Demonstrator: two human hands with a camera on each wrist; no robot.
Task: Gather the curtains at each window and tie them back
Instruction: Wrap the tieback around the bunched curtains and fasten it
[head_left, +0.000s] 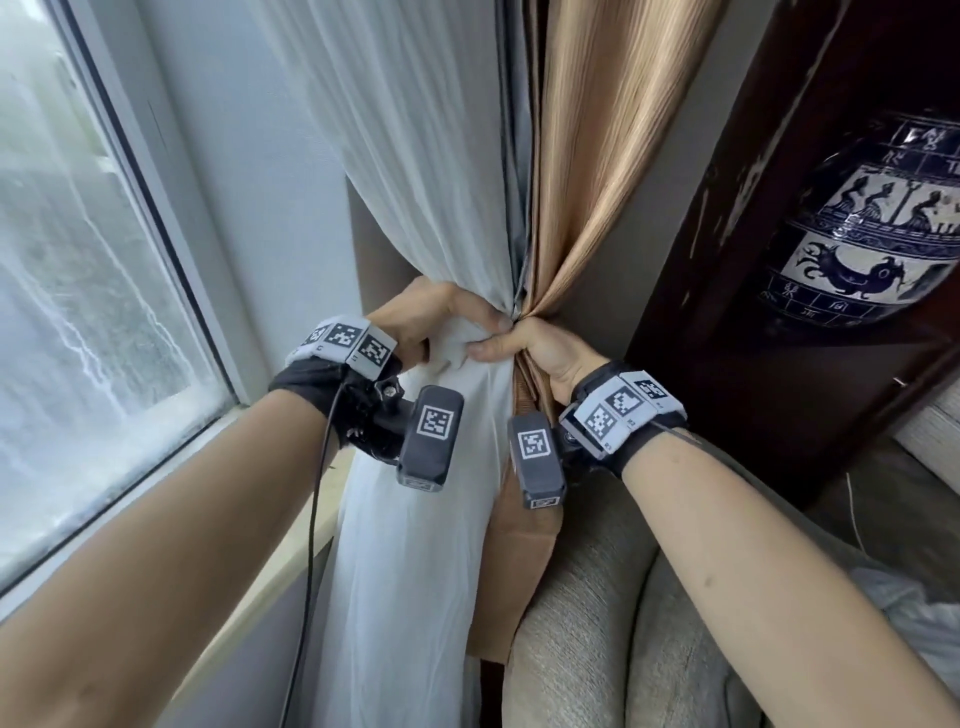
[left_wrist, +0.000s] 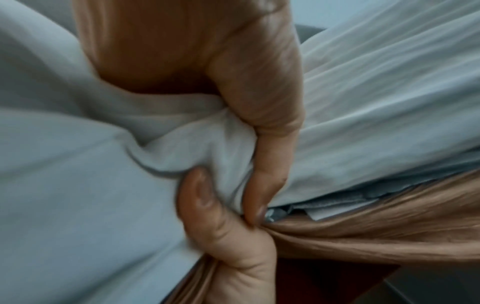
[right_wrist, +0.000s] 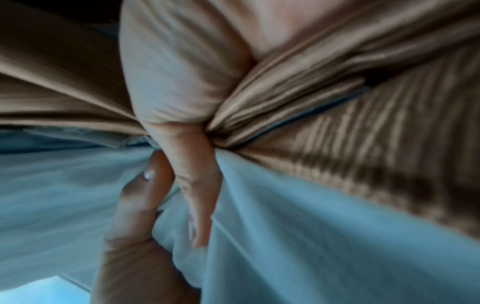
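A white sheer curtain (head_left: 415, 156) and a tan satin curtain (head_left: 587, 156) hang side by side and are drawn in to a narrow waist. My left hand (head_left: 452, 317) grips the white curtain (left_wrist: 78, 185) at that waist, its thumb (left_wrist: 270, 164) pressed into the folds. Right against it, my right hand (head_left: 524, 348) grips the tan curtain (right_wrist: 337, 102), and its thumb (right_wrist: 197, 185) lies over the white cloth (right_wrist: 311, 236). The two thumbs touch. The other fingers are hidden behind the fabric. No tie-back band shows in any view.
A window (head_left: 78, 260) and its sill (head_left: 291, 561) lie to the left. At right a dark wooden cabinet (head_left: 727, 208) holds a blue-and-white vase (head_left: 872, 234). A grey sofa arm (head_left: 597, 623) stands below the curtains. A black cable (head_left: 311, 519) hangs from my left wrist.
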